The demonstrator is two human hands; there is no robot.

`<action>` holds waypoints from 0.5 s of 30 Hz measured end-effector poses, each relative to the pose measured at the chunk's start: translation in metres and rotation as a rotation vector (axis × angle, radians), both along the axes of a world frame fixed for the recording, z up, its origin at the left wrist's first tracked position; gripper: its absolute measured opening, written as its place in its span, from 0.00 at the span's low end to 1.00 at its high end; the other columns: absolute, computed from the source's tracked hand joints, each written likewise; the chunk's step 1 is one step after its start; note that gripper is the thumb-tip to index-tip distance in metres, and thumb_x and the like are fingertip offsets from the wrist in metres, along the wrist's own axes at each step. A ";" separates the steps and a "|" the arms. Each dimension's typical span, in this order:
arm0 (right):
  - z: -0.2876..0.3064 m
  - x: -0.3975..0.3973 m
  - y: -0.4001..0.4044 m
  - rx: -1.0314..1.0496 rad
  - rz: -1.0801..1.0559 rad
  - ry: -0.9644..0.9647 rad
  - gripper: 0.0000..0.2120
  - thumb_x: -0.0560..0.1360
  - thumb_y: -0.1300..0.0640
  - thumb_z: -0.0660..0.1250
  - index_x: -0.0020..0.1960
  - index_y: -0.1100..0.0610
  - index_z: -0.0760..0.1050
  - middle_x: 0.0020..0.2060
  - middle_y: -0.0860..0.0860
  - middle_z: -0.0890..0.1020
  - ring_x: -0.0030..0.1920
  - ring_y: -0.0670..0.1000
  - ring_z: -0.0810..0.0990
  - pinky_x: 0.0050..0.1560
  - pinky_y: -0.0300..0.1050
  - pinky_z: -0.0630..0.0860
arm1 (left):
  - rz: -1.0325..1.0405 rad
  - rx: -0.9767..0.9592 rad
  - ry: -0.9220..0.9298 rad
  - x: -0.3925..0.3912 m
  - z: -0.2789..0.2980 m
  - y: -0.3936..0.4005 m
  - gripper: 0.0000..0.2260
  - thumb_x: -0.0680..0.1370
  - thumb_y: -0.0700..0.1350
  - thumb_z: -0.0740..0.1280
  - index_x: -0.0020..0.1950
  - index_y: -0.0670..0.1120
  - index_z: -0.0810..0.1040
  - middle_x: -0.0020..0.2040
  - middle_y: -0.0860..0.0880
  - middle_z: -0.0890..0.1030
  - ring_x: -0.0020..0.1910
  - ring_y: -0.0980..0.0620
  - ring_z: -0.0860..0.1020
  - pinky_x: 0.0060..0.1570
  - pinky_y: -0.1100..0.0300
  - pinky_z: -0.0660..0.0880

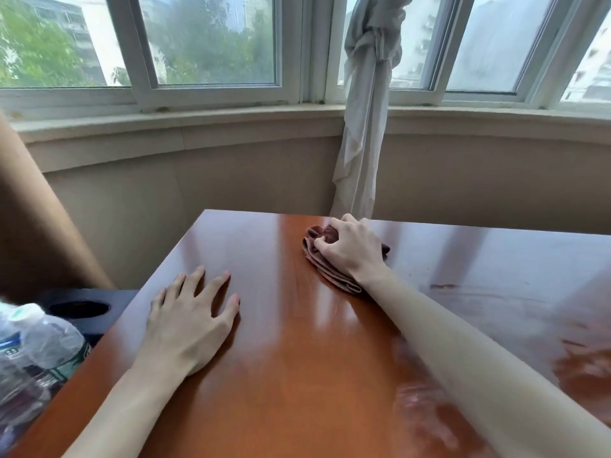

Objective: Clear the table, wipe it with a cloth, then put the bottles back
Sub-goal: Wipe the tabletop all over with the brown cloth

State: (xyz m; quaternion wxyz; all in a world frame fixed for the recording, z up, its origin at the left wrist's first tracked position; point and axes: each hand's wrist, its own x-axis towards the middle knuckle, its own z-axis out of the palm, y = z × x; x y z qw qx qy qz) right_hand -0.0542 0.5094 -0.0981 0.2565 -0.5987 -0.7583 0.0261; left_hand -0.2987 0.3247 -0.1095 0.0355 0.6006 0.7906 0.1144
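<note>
A glossy reddish-brown wooden table fills the lower part of the view. My right hand grips a bunched brown cloth and holds it down on the table near the far edge. Fingers spread, my left hand rests flat on the tabletop near the left edge. Clear plastic water bottles with pale caps lie off the table's left side, at the lower left of the frame.
A dark surface with a round hole sits left of the table, behind the bottles. A knotted pale curtain hangs behind the table's far edge. A curved beige wall and window sill run along the back.
</note>
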 end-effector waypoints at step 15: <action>0.002 0.021 -0.071 -0.010 0.085 0.008 0.15 0.72 0.38 0.64 0.51 0.45 0.80 0.47 0.46 0.77 0.53 0.56 0.76 0.47 0.48 0.70 | -0.056 0.028 -0.041 0.038 0.003 -0.013 0.27 0.81 0.66 0.48 0.80 0.61 0.58 0.82 0.50 0.55 0.81 0.48 0.50 0.79 0.47 0.45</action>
